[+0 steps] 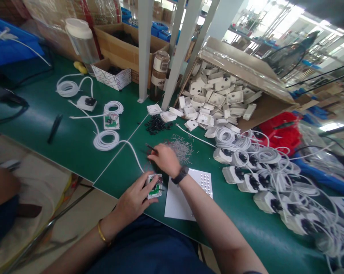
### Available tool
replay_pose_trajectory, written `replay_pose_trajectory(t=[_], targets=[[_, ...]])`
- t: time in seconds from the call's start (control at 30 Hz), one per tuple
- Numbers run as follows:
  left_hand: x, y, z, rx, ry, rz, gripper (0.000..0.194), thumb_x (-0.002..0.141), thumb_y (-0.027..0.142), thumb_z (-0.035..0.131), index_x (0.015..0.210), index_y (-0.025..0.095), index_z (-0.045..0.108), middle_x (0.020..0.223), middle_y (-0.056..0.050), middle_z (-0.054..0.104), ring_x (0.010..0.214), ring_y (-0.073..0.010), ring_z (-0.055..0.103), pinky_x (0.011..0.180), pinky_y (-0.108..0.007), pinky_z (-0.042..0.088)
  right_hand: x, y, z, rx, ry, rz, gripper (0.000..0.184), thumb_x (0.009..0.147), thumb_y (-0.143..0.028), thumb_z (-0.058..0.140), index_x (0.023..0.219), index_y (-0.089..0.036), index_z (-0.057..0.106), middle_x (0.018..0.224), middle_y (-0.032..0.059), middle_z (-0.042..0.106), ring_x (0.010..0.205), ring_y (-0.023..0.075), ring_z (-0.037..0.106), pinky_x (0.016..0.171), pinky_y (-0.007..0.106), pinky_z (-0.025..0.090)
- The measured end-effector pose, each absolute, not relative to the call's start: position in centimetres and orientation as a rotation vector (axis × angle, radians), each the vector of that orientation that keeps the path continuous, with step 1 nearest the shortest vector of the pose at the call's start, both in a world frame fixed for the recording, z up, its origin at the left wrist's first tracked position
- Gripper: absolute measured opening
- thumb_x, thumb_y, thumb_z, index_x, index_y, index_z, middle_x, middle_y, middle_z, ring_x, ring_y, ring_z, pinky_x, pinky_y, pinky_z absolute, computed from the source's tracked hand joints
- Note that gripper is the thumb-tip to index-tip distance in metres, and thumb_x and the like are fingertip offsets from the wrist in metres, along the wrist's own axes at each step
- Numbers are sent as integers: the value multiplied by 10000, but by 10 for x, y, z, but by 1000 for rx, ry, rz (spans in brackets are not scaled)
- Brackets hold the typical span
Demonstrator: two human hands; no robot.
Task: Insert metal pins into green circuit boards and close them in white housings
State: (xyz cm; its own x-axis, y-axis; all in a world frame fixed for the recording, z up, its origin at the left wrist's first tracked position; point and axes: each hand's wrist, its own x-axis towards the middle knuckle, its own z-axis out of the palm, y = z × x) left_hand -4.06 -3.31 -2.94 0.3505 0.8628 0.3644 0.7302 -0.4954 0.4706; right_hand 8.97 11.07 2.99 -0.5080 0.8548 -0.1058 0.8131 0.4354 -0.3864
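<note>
Near the front edge of the green table, my left hand grips a small white housing with a green circuit board inside. A white cable runs from the housing to a coil on the left. My right hand is closed around a slim dark tool, perhaps tweezers, its kind too small to make out. This hand is beside a scattered pile of small metal screws or pins. Behind it lies a heap of small black parts. Under my right forearm is a white sheet with round silvery stickers.
A tipped cardboard box spills white plastic housings. Finished-looking white units with coiled cables crowd the right side. Metal posts rise behind the table. Another open housing lies left, and a person's knee is at far left.
</note>
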Motion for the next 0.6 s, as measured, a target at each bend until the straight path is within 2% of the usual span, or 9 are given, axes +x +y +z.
replay_pose_trajectory(t=[0.17, 0.3, 0.43, 0.6], targets=[[-41, -32, -30, 2371, 1469, 868, 587, 886, 377, 528, 1408, 175, 353, 1356, -168, 476, 1238, -290, 489, 1009, -406, 465, 69, 110, 24, -1585, -2640, 547, 74, 864, -229, 583, 851, -163, 613, 940, 91, 628, 784, 190, 630, 644, 276, 424], [-40, -33, -29, 2328, 1488, 875, 634, 884, 395, 529, 1436, 192, 291, 1354, -143, 490, 1238, -270, 493, 1017, -387, 460, 78, 116, 31, -1524, -2615, 578, 106, 888, -239, 540, 863, -159, 604, 905, 78, 647, 827, 178, 616, 690, 261, 421], [-39, -34, -27, 2288, 1520, 896, 706, 867, 419, 553, 1450, 167, 247, 1350, -137, 502, 1234, -265, 498, 1021, -370, 457, 96, 125, 44, -1523, -2509, 592, 149, 927, -238, 462, 912, -150, 582, 855, 53, 655, 787, 156, 602, 688, 250, 414], [-39, -33, -27, 2287, 1524, 879, 646, 868, 416, 550, 1417, 164, 322, 1338, -143, 509, 1217, -273, 511, 1002, -379, 473, 89, 121, 44, -1556, -2481, 699, 111, 858, -264, 587, 795, -182, 628, 815, 23, 671, 764, 145, 624, 710, 239, 430]])
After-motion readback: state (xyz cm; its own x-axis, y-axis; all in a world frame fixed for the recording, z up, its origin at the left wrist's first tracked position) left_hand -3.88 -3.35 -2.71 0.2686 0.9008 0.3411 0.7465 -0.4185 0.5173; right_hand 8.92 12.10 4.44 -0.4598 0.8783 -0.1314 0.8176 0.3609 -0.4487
